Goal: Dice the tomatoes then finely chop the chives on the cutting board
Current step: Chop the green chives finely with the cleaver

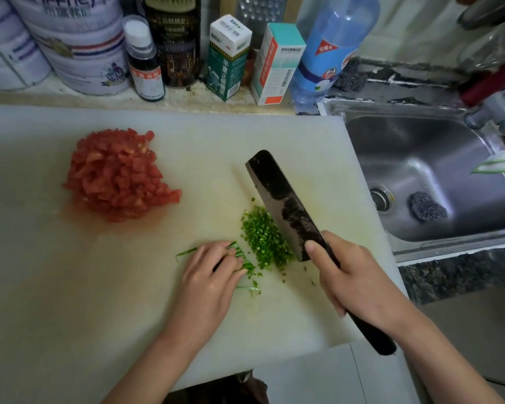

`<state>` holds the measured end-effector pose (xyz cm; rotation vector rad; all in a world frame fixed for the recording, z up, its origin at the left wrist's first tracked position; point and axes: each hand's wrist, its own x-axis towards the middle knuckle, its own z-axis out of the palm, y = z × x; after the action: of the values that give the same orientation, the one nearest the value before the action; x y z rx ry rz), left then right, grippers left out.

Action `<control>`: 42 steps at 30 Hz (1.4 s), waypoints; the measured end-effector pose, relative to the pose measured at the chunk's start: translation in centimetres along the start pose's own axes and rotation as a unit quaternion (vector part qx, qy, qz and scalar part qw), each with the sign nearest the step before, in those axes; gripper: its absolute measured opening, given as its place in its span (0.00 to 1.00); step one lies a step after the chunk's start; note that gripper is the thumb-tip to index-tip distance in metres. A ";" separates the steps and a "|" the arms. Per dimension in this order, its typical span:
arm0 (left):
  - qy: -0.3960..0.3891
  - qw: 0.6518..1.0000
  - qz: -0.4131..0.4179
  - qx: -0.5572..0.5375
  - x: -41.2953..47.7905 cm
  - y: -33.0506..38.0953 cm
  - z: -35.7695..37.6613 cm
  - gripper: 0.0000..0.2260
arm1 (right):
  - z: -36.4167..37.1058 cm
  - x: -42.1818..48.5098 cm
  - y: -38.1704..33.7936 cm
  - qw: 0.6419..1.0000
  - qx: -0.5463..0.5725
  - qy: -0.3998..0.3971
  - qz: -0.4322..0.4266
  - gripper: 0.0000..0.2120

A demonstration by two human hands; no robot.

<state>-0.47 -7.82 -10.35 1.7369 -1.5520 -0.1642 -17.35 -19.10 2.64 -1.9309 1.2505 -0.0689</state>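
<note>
A heap of diced tomato [118, 176] lies on the left part of the white cutting board [70, 287]. In the board's middle sits a small pile of finely cut chives [264, 239]. My left hand [213, 272] presses a short bunch of uncut chives [241, 255] down with curled fingers, just left of that pile. My right hand [353, 278] grips the black handle of a dark cleaver [283, 202]. Its blade stands tilted along the right side of the chopped pile.
Tins, a dark bottle, two cartons and a blue plastic bottle [333, 48] line the counter behind the board. A steel sink [426, 176] with a scouring pad lies to the right, a tap [496, 112] at its far corner.
</note>
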 end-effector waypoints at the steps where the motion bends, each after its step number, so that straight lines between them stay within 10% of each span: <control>1: 0.000 1.000 -0.001 -0.003 0.0 0.0 0.0 0.09 | -0.2 -0.1 0.0 1.000 0.010 -0.009 0.011 0.15; 29: -0.107 0.985 0.074 0.110 -0.4 -0.8 -1.4 0.17 | 4.0 -5.7 3.9 0.988 0.142 -0.042 0.037 0.11; 42: -0.058 0.997 0.029 0.049 0.2 0.1 -1.3 0.15 | 5.6 -4.0 3.6 0.991 -0.068 -0.012 -0.113 0.10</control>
<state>0.23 -7.35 -9.31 1.7839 -1.7189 -0.1650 -19.51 -13.26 -1.99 -2.1785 1.0397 -0.0788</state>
